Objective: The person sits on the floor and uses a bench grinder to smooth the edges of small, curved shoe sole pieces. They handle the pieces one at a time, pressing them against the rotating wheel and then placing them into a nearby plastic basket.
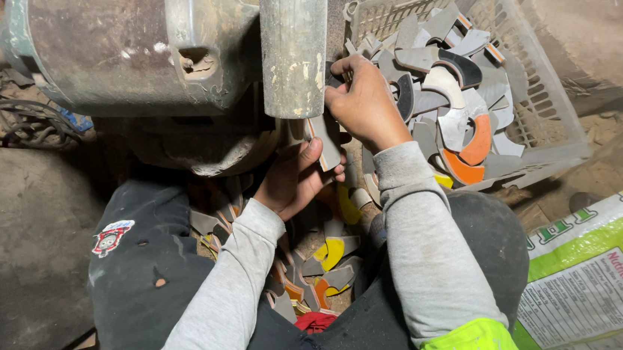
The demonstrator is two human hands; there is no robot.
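Note:
My left hand (292, 177) and my right hand (363, 101) both grip a flat grey piece (326, 140), holding it against the underside of a worn grey-green machine (136, 32). A vertical metal cylinder (291, 42) of the machine stands just above the piece. My right hand pinches its top edge, and my left thumb presses its lower side. Several curved flat pieces (453, 97), grey with black, orange and yellow faces, fill a white plastic basket (550, 106) right behind my right hand. More such pieces (326, 266) lie on the floor between my knees.
A printed green-and-white sack (602, 283) lies at the right. Dark cables (15, 123) coil on the dirty floor at the left. A round stone-like block (601, 43) stands behind the basket.

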